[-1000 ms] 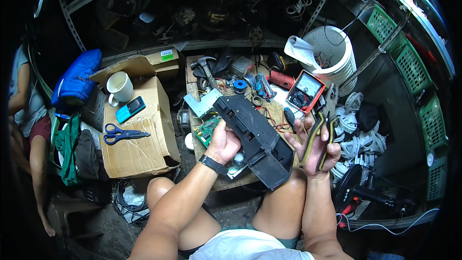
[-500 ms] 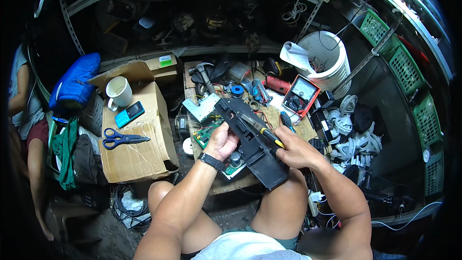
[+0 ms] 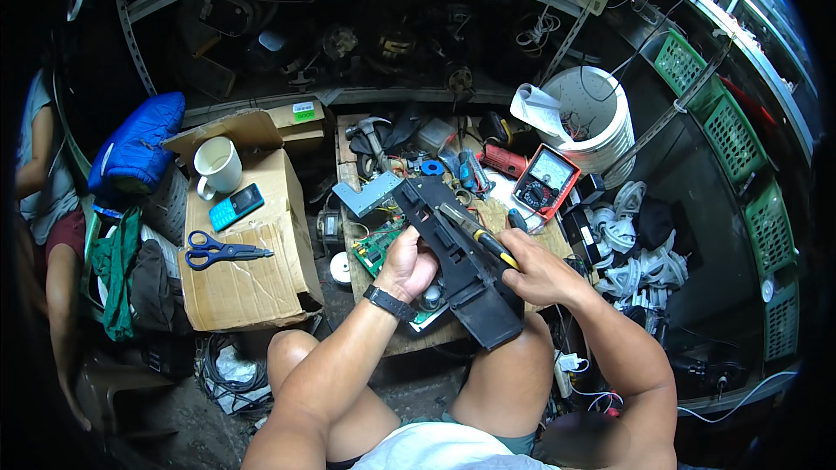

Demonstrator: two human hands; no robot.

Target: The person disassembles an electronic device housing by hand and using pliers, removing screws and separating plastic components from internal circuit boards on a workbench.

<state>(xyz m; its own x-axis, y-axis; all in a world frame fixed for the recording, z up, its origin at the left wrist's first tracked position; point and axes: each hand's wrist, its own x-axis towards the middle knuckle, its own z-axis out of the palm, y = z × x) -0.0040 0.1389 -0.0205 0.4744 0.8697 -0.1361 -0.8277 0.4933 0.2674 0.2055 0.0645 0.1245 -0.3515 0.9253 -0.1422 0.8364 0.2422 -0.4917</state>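
Note:
My left hand (image 3: 407,265) is wrapped round the underside of a long black plastic housing (image 3: 479,309), held diagonally over my lap and the wooden work board. My right hand (image 3: 527,265) grips yellow-and-black handled pliers (image 3: 483,242), whose jaws lie on the middle of the housing. Beside it, a silver metal bracket (image 3: 361,194) and a green circuit board (image 3: 373,246) show under and behind my left hand. A screwdriver (image 3: 517,218) lies just beyond my right hand.
A cardboard box (image 3: 235,292) bears a mug, phone and scissors. Hammer, red multimeter (image 3: 544,178) and white bucket (image 3: 601,122) stand behind. White plastic fittings (image 3: 636,274) and green baskets (image 3: 731,144) are at right. Another person (image 3: 61,287) sits at far left.
My right hand has turned from upturned, loosely holding the pliers at the right, to gripping them palm-down with the jaws on the housing. My left hand still holds the housing.

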